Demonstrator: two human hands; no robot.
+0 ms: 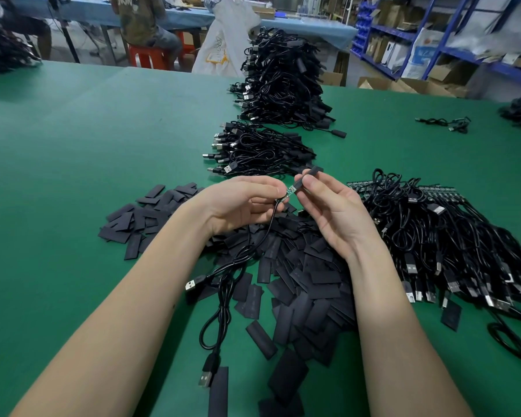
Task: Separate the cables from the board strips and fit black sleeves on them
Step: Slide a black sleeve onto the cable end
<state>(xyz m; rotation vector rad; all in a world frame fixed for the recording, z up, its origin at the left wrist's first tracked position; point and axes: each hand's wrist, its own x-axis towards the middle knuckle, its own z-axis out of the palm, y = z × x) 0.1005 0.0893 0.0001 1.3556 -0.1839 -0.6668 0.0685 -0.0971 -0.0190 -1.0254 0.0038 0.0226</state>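
Note:
My left hand (pixel 244 203) pinches the small green board end (pixel 289 192) of a black cable (pixel 241 257) that hangs down to the green table (pixel 73 164). My right hand (pixel 328 209) pinches a black sleeve (pixel 309 174) whose open end meets the tip of the board. A heap of loose black sleeves (pixel 301 275) lies under and in front of both hands. To the right lies a pile of cables on board strips (pixel 433 227).
Sleeved cables lie in a small pile (pixel 259 149) and a tall stack (pixel 283 79) beyond my hands. A loose cable (pixel 445 121) lies far right. A second loose cable's USB plug (pixel 206 377) lies near the front edge. A person sits on a red stool (pixel 146 57) behind the table.

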